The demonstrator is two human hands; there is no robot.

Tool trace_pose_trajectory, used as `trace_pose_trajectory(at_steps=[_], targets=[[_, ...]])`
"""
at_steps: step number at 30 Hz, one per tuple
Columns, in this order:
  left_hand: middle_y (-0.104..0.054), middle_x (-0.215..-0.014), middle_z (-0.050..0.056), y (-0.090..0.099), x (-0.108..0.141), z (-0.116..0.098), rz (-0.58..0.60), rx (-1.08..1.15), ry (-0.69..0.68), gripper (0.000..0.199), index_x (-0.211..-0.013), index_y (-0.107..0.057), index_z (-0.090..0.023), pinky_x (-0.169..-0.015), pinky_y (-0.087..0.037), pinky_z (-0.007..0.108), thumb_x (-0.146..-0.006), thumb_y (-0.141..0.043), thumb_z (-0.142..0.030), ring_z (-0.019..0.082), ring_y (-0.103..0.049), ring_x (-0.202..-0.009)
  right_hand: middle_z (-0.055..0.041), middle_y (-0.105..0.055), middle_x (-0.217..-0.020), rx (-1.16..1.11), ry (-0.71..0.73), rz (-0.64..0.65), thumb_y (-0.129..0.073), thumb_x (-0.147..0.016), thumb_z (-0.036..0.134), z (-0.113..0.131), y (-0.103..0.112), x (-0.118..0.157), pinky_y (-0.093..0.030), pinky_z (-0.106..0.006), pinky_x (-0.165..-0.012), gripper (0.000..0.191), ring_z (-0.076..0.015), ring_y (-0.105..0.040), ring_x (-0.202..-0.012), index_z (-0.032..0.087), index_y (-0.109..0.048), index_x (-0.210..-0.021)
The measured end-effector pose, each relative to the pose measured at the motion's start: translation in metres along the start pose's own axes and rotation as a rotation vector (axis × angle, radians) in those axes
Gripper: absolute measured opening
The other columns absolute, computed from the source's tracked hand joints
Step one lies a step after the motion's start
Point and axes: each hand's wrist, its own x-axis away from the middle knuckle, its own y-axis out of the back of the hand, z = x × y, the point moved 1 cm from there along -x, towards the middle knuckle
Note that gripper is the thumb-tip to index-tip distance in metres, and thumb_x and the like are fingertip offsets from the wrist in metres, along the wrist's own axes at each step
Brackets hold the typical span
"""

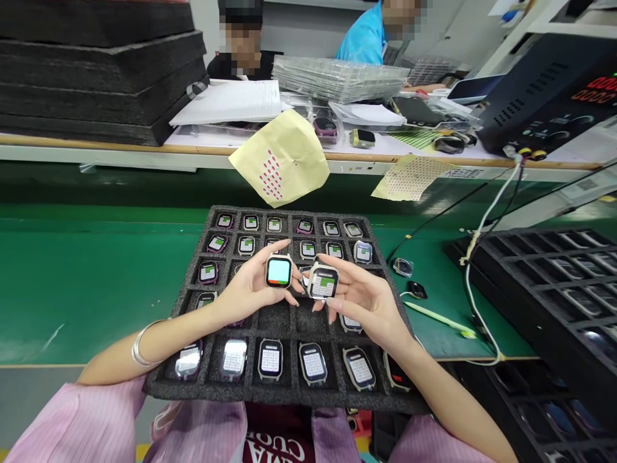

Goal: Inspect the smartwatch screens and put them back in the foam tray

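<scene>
My left hand point(255, 286) holds a square smartwatch point(278, 271) between thumb and fingers; its lit screen is pale cyan with a red and green strip at the bottom. Just to the right, my right hand point(369, 299) grips a second smartwatch point(322, 281), whose screen shows white blocks and a green patch. Both are held face up above a black foam tray point(284, 384). Rows of watches with lit screens sit in its compartments, among them a watch in the front row point(270, 359). Two compartments under my hands hold no watch. My hands partly hide the middle rows.
Black foam trays are stacked at the back left point(96, 77) and more stand at the right point(554, 308). A green pen point(441, 319), a white cable point(486, 325) and a power supply point(540, 96) are at the right. Two people sit beyond the shelf point(159, 151).
</scene>
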Motion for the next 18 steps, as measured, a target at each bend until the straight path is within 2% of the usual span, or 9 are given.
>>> trace_pose_trajectory(at_steps=[6,12,15,18], targets=[[-0.061,-0.091,0.006,0.0,0.001,0.002,-0.013,-0.031,0.022,0.064,-0.136,-0.034,-0.017,-0.064,-0.059,0.029,-0.079,-0.065,-0.013,0.017,-0.064,-0.08,-0.0095,-0.066,-0.106,0.001,0.007,0.006,-0.067,-0.082,0.017,0.001,0.001,0.0,-0.054,-0.027,-0.05,0.051,-0.0201,-0.067,-0.074,0.024,-0.052,-0.13],[-0.058,-0.101,0.005,0.0,0.003,0.003,0.025,-0.019,0.078,0.088,-0.139,-0.02,-0.024,-0.083,-0.056,0.036,-0.07,-0.071,-0.004,0.017,-0.063,-0.092,-0.0098,-0.064,-0.109,0.044,-0.01,0.008,-0.071,-0.079,0.016,-0.003,0.005,-0.006,-0.055,-0.025,-0.05,0.062,-0.0193,-0.067,-0.076,0.024,-0.046,-0.135],[-0.057,-0.102,0.004,0.003,0.006,0.0,0.058,-0.089,0.086,0.074,-0.135,-0.025,-0.026,-0.085,-0.055,0.039,-0.076,-0.067,-0.009,0.018,-0.062,-0.095,-0.0101,-0.062,-0.113,0.131,-0.023,0.057,-0.071,-0.079,0.02,-0.008,0.012,-0.01,-0.056,-0.026,-0.05,0.064,-0.0194,-0.067,-0.078,0.023,-0.042,-0.136],[-0.058,-0.104,0.004,0.007,0.011,-0.001,0.125,-0.406,0.117,0.052,-0.127,-0.034,-0.025,-0.085,-0.053,0.039,-0.083,-0.06,-0.017,0.02,-0.062,-0.095,-0.0089,-0.063,-0.107,0.482,-0.022,0.155,-0.07,-0.078,0.021,-0.012,0.016,-0.011,-0.056,-0.031,-0.059,0.054,-0.0196,-0.064,-0.077,0.019,-0.049,-0.129]])
